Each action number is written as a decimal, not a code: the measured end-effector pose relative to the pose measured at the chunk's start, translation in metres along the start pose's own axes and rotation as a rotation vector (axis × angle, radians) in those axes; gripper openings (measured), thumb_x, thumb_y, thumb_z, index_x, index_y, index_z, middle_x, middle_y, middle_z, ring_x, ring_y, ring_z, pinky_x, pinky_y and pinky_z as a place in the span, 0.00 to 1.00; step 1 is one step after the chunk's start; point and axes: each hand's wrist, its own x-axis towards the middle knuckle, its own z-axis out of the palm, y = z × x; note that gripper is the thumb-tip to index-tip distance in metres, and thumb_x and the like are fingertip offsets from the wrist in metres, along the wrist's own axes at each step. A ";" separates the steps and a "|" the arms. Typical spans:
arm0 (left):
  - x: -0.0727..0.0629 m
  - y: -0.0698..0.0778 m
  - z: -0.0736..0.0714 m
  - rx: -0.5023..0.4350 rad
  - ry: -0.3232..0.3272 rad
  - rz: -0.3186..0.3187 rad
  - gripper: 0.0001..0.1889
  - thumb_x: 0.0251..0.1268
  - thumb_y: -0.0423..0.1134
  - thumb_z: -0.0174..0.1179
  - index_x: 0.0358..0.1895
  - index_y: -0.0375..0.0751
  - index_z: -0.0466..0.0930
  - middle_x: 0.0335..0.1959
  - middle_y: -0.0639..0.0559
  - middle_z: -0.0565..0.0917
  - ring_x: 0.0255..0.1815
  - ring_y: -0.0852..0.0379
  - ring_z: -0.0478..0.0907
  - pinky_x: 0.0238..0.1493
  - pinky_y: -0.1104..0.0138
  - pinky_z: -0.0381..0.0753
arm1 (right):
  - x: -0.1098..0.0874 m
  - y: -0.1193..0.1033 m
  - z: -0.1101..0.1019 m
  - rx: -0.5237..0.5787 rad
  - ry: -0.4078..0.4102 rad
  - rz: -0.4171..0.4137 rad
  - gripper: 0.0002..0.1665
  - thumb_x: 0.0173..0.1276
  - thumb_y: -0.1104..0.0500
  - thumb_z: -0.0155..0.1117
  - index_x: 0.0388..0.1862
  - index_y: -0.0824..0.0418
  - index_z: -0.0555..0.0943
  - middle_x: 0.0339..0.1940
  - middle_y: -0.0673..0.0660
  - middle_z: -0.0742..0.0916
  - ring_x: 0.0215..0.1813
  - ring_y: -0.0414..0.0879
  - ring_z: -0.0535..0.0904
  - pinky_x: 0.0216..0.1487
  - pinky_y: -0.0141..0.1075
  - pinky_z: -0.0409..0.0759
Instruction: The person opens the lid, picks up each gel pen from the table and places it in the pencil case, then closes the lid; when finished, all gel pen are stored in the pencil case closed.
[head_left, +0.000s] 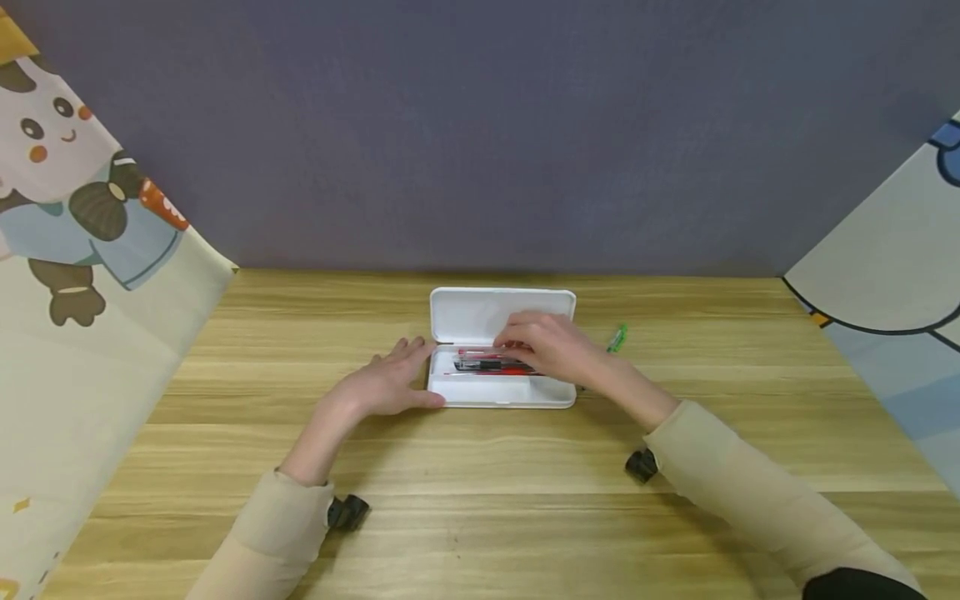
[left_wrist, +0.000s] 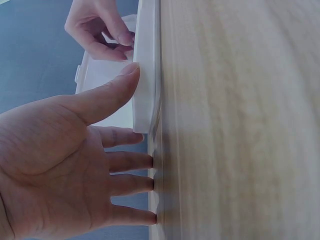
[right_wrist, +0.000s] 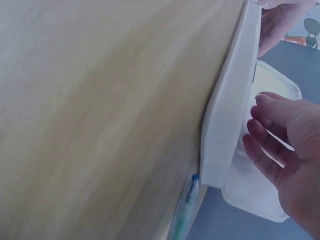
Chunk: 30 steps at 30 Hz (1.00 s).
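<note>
A white pencil case (head_left: 495, 392) lies unfolded on the table, its lid (head_left: 468, 312) tipped back. Inside are several pens, among them a black pen (head_left: 487, 365) and thin red ones. My left hand (head_left: 386, 383) lies at the case's left end, fingers straight and spread. In the left wrist view, its thumb (left_wrist: 112, 92) touches the front wall while the fingertips reach down beside the end corner. My right hand (head_left: 551, 346) is over the case's right half, fingers bent down at the pens' right ends, which it covers. I cannot tell whether it pinches a pen.
A green pen (head_left: 617, 338) lies on the wooden table (head_left: 480, 500) right of the case, partly behind my right forearm. A grey panel (head_left: 480, 142) rises behind the table, and printed cartoon panels flank it. Dark camera mounts sit at both wrists.
</note>
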 end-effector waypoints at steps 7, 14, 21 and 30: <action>0.002 0.000 0.000 -0.008 -0.002 -0.005 0.50 0.72 0.56 0.62 0.85 0.41 0.43 0.85 0.33 0.43 0.86 0.32 0.38 0.81 0.31 0.42 | -0.015 0.013 -0.014 0.039 0.052 0.000 0.11 0.68 0.67 0.70 0.47 0.57 0.90 0.39 0.51 0.90 0.36 0.39 0.84 0.34 0.32 0.82; 0.005 0.000 -0.001 -0.014 -0.001 -0.009 0.50 0.72 0.56 0.62 0.85 0.42 0.43 0.85 0.33 0.43 0.86 0.33 0.38 0.81 0.31 0.41 | -0.043 0.031 -0.030 0.219 0.101 0.005 0.14 0.66 0.71 0.70 0.48 0.62 0.89 0.42 0.54 0.91 0.37 0.39 0.83 0.35 0.30 0.82; 0.006 0.000 -0.001 -0.010 0.000 -0.008 0.50 0.71 0.56 0.63 0.85 0.43 0.43 0.85 0.33 0.44 0.86 0.33 0.39 0.81 0.30 0.42 | -0.076 0.052 -0.037 0.320 0.067 0.074 0.15 0.65 0.71 0.72 0.49 0.60 0.89 0.47 0.54 0.92 0.46 0.44 0.88 0.45 0.37 0.90; 0.006 0.000 -0.001 -0.003 -0.002 -0.011 0.50 0.71 0.57 0.62 0.85 0.43 0.43 0.85 0.33 0.44 0.86 0.33 0.39 0.81 0.30 0.42 | -0.101 0.080 -0.040 0.202 0.013 0.047 0.23 0.53 0.73 0.78 0.50 0.61 0.89 0.48 0.53 0.92 0.51 0.50 0.88 0.55 0.43 0.89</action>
